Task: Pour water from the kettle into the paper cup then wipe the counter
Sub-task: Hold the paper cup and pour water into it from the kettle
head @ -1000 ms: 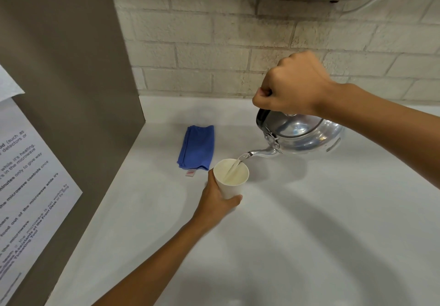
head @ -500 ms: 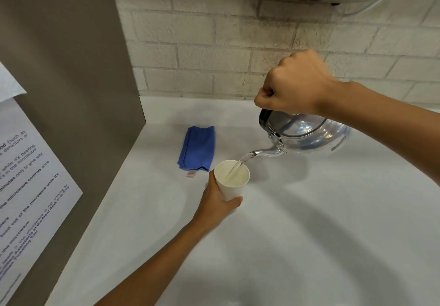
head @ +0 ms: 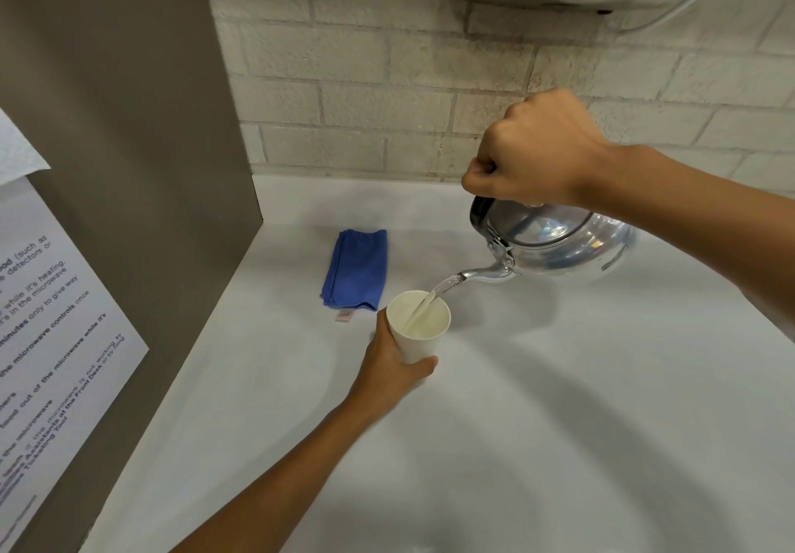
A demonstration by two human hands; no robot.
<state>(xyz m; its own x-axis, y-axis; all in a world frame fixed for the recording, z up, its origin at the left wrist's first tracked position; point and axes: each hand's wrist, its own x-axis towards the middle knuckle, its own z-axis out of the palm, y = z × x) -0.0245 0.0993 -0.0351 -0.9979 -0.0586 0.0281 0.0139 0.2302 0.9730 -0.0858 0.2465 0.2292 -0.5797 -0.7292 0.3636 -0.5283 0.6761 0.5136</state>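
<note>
Water [head: 434,298] runs in a thin clear stream from the spout of the kettle [head: 555,243] into the paper cup [head: 418,324]. The right hand [head: 533,152] is clenched in a fist around the kettle's top handle (the handle itself is mostly hidden under the fingers), holding the shiny metal body tilted, spout down to the left, in the air above the white bench [head: 559,402]. The left hand [head: 393,363] is wrapped around the lower part of the cup, thumb across its front; the cup stands upright, just under the spout. A folded blue cloth [head: 355,268] lies flat on the bench just behind and left of the cup, near a brown side panel [head: 129,122] carrying a printed notice [head: 51,329].
</note>
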